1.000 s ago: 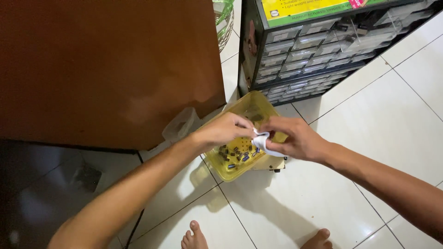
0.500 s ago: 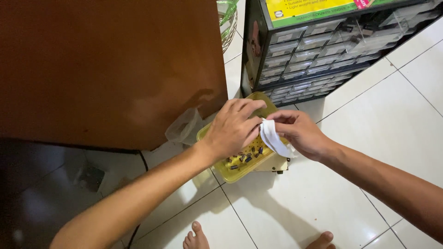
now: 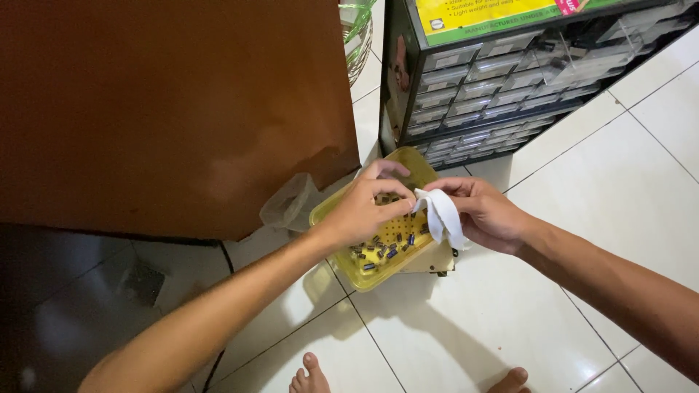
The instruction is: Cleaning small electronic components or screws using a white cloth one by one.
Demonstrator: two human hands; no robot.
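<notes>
A: What are the two hands busy with?

B: They meet just above a shallow yellow plastic tray (image 3: 342,262) lying on the white tiled floor (image 3: 582,218). The right hand (image 3: 491,215) is closed on a small white crumpled cloth (image 3: 442,217), which hangs down over the tray's edge. The left hand (image 3: 368,207) has its fingers curled, tips pinched at the cloth's top corner, probably to keep it taut.

A: What is in the tray?

B: Many small dark cylindrical parts (image 3: 382,246), scattered loose; its raised rim keeps them together. A black cabinet of small clear drawers (image 3: 502,80) stands just behind, a brown wooden panel (image 3: 167,109) to the left.
</notes>
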